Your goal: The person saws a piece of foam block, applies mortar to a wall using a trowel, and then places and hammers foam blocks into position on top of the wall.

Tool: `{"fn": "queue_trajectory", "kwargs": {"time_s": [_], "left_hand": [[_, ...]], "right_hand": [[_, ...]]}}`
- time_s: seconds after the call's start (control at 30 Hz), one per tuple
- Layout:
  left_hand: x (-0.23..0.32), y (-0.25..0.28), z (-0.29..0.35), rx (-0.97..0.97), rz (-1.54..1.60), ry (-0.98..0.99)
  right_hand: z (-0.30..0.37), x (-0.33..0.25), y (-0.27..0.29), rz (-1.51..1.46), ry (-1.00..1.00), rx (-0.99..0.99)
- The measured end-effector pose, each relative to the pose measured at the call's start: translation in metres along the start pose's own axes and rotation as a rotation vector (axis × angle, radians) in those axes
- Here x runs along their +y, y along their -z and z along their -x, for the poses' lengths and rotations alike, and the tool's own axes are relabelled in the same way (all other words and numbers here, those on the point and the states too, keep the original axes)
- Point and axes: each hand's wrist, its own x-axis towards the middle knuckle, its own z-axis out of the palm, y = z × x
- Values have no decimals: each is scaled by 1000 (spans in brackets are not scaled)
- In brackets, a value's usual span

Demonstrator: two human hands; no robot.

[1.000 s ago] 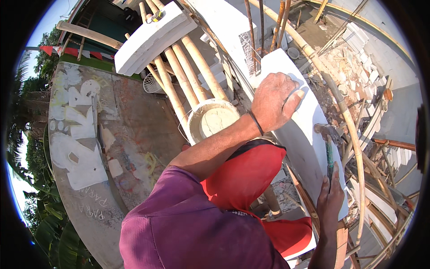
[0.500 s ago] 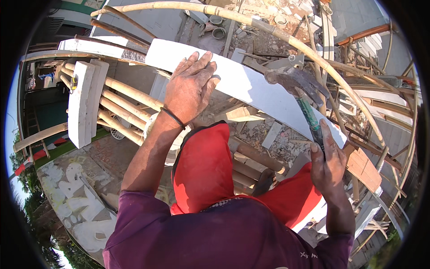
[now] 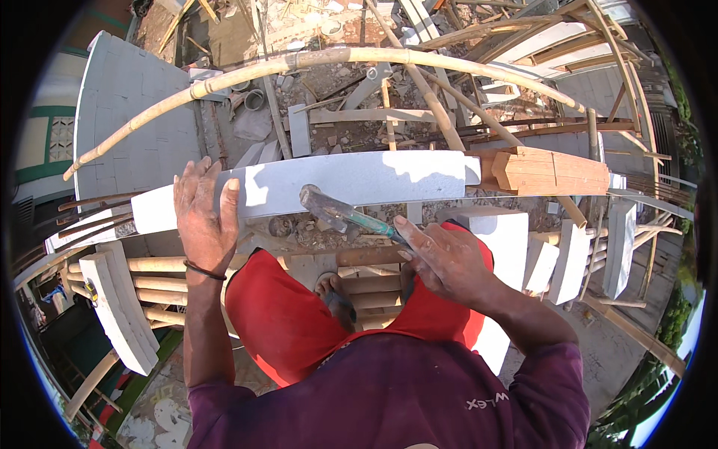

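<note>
- Nearest the camera, the person's purple sleeves and red shorts (image 3: 284, 322) fill the lower middle; a sandalled foot (image 3: 336, 295) rests on the bamboo poles (image 3: 161, 280) of the scaffold they crouch on.
- The right hand (image 3: 441, 258) is clamped round the handle of a hammer (image 3: 340, 213), fingers curled tight together. Half a second ago this hand hung low at the right with the tool pointing upward along the block's end; now the metal head lies over the near edge of the long white block (image 3: 336, 183), close to its middle.
- The left hand (image 3: 203, 217) lies flat on the block's left part, fingers together and stretched forward over the far edge, thumb set apart on the near face. It was pressed on the block in the earlier pictures too, so the bracing grip has held while the view swung round.
- The long white block sits level across the scaffold's front edge, its left end past the left hand, its right end touching a stack of reddish timber (image 3: 553, 172). Earlier it ran slanted; now it lies square in front of the person.
- My judgement: with the block steadied and the hammer brought onto it, the work has gone from positioning to tapping or trimming.
- Beyond, a bent bamboo pole (image 3: 336, 58) arches over rubble and planks on the ground far below; a grey block wall (image 3: 127, 112) stands at the far left.
</note>
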Motion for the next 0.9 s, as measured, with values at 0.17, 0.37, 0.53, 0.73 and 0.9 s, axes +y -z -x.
{"fn": "queue_trajectory", "kwargs": {"time_s": [0.17,0.37,0.53,0.73,0.9], "left_hand": [[57,-38,-47,-135,-118,-305],[56,-48,-45,-279,35,-259],[62,-44,-46,-335,-42,-220],[77,-46,-51,-319,-22,-252],[64,-44,-46,-289,-25,-268]], "right_hand": [[18,10,0,-39,-46,125],[40,23,19,-3,-15,188],[45,41,15,36,-99,76],[56,50,27,13,-59,166],[50,54,19,3,-32,167]]}}
